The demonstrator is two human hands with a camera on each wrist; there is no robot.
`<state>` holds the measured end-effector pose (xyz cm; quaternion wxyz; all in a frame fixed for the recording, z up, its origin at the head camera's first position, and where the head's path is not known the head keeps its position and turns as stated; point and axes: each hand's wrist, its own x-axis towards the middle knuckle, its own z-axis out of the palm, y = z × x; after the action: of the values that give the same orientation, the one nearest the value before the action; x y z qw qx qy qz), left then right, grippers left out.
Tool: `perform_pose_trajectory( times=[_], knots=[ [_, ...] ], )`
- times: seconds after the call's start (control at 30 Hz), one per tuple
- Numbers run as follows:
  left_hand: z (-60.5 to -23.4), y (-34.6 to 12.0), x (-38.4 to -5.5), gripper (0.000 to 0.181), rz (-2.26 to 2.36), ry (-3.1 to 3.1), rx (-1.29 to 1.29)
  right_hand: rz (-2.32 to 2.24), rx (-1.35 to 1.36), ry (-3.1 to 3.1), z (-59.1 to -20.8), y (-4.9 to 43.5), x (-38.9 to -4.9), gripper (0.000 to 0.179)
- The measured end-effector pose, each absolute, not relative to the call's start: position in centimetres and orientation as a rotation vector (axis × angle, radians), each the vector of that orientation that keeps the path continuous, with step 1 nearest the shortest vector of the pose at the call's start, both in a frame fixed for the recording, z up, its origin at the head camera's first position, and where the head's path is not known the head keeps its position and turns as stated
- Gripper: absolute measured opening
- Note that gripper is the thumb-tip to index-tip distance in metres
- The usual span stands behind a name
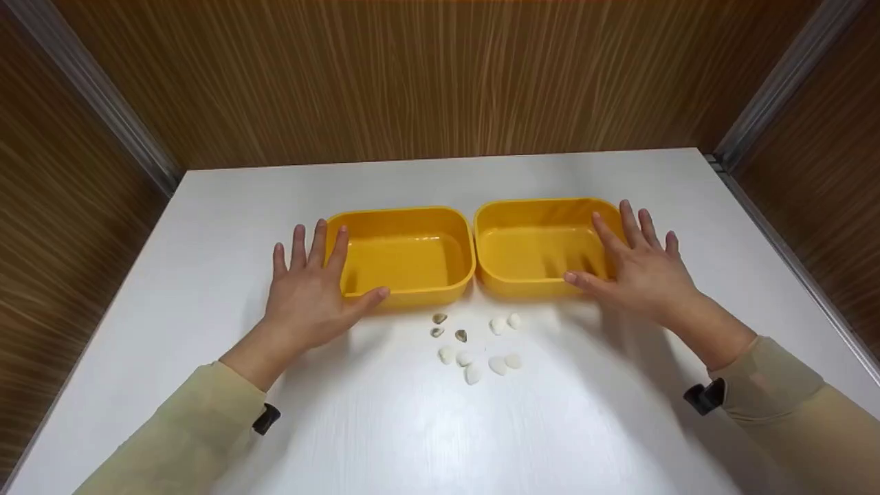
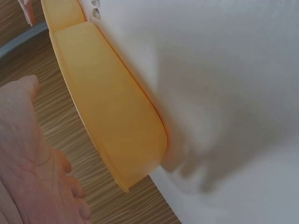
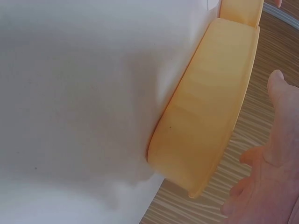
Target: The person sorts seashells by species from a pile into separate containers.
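Two yellow rectangular plastic boxes stand side by side on the white table: a left box [image 1: 412,297] and a right box [image 1: 529,289], both with nothing inside. My left hand [image 1: 306,295] hovers at the left box's outer end, fingers spread and straight, thumb over the front rim. At the outer end of the right box, my right hand [image 1: 646,275] is spread the same way. Both wrist views show the palms apart from the box walls, holding nothing. In front of the boxes lie three brownish shell-like pieces [image 1: 461,335] and several white ones [image 1: 498,365].
Wood-grain panels [image 1: 440,82] rise behind the table [image 1: 440,440] and at both sides, with metal strips [image 1: 784,75] at the corners. A dark clip-like device [image 1: 706,397] sits at the right sleeve cuff, and another [image 1: 266,418] at the left.
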<state>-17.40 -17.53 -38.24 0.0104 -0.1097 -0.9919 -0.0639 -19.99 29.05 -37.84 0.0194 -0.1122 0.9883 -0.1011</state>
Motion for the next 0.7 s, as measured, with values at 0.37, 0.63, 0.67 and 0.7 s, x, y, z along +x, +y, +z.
perform_pose_trajectory(
  times=[0.37,0.63,0.67,0.7],
  knots=[
    [-38.6,-17.7,-17.5,0.115,-0.213,-3.100,-0.335,-0.330,-0.379,3.093,-37.7,29.0,-19.7,0.108],
    [-39.5,-19.1,-18.2,0.115,-0.320,-3.058,-0.359,-0.573,-0.536,3.131,-37.2,28.6,-18.8,0.098],
    [-39.6,-19.4,-18.4,0.115,-0.337,-3.052,-0.365,-0.615,-0.553,3.131,-37.2,28.6,-18.6,0.096],
    [-39.7,-19.6,-18.5,0.115,-0.358,-3.046,-0.373,-0.654,-0.568,3.132,-37.1,28.6,-18.4,0.094]
  ],
)
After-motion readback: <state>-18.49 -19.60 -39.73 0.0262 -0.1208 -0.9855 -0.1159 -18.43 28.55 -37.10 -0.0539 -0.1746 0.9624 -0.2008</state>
